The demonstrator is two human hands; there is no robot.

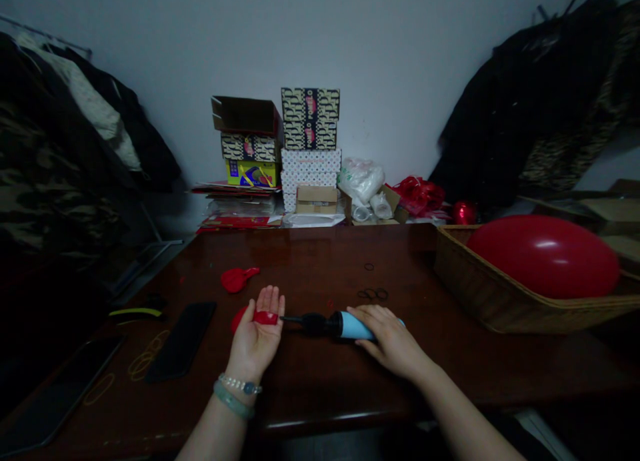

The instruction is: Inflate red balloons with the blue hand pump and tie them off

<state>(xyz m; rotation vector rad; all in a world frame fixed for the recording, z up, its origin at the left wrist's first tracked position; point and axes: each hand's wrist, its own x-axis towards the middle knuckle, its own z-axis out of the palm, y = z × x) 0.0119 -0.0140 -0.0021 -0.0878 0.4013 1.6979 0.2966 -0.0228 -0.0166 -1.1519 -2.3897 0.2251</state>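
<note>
My left hand (257,337) is palm up, its fingers stretched out, with a red balloon (266,317) lying across it under the thumb. The balloon's neck meets the thin black nozzle of a blue and black hand pump (353,325). My right hand (385,334) is wrapped over the pump's blue body, which lies level above the table. A second flat red balloon (234,280) rests on the table beyond my left hand. A large inflated red balloon (545,255) sits in a wicker basket (493,314) at the right.
Black rings (373,293) lie beyond the pump. At the left are a black phone (183,341), a dark tablet (63,394), yellow bands (145,361) and a yellow-green strip (135,312). Stacked boxes (311,171) and plastic bags (361,181) stand along the wall; clothes hang on both sides.
</note>
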